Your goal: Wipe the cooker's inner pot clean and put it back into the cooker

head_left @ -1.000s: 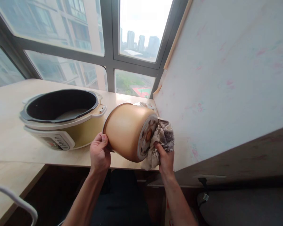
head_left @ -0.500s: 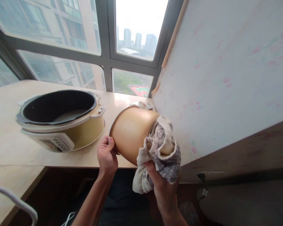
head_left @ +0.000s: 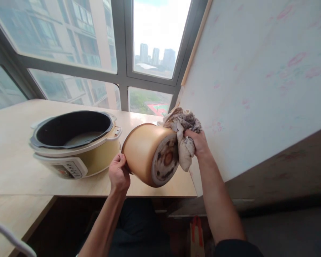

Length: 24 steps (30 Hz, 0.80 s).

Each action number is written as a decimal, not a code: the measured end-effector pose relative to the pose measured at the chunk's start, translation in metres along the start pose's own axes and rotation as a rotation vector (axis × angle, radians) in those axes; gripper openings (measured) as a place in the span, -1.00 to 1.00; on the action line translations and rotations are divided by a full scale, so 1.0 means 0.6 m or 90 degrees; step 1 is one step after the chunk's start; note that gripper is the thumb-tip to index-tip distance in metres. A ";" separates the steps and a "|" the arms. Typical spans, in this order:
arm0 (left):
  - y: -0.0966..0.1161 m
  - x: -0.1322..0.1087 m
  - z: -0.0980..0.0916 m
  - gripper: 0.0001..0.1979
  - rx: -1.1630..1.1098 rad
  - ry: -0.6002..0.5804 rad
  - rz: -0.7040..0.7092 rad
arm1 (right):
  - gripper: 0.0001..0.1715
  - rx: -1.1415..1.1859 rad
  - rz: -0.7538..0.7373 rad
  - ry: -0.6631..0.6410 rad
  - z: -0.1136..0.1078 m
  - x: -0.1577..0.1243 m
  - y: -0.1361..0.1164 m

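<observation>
My left hand (head_left: 119,174) grips the rim of a gold-coloured inner pot (head_left: 142,151), thumb on the outside. The pot lies tilted on its side in the air, its stained, dark-spotted base facing right and toward me. My right hand (head_left: 198,142) is closed round a bunched grey and cream cloth (head_left: 186,123), which touches the pot's upper right side by the base. To the left stands the electric pressure cooker body (head_left: 98,155), lidless, with a black interior and a control panel on its front. The inside of the inner pot is hidden.
A pale wooden counter (head_left: 10,142) runs beneath the window (head_left: 152,71). The flower-patterned wall (head_left: 256,89) closes off the right side. A white object is partly hidden behind the pot. A bag with red handles (head_left: 196,235) is below, and a pale curved tube (head_left: 13,237) at lower left.
My right hand and the cloth have moved up from the pot's base to its upper right side, uncovering the stained base. My left hand keeps its hold on the rim.
</observation>
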<state>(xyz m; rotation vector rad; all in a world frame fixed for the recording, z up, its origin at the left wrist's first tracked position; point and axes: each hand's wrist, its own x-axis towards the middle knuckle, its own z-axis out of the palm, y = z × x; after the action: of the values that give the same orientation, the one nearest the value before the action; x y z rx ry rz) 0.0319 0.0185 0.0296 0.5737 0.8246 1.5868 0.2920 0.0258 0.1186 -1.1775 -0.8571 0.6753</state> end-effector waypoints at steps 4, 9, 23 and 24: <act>0.008 0.011 0.011 -0.60 0.018 -0.011 0.024 | -0.73 0.115 0.136 0.032 -0.034 0.000 0.061; 0.006 0.024 0.018 -0.70 -0.044 -0.008 -0.005 | -0.63 0.236 0.330 -0.089 -0.066 -0.045 0.127; -0.034 0.029 0.043 -0.63 -0.197 0.096 -0.286 | -0.59 0.359 0.107 0.244 -0.029 -0.153 0.171; -0.039 0.028 0.043 -0.60 -0.199 0.106 -0.308 | -0.56 0.320 0.069 0.276 -0.023 -0.161 0.165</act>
<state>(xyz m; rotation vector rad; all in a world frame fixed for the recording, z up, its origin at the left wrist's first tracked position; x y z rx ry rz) 0.0631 0.0412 0.0267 0.0091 0.7483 1.2869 0.2519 -0.0351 0.0000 -0.8666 -0.2362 0.6426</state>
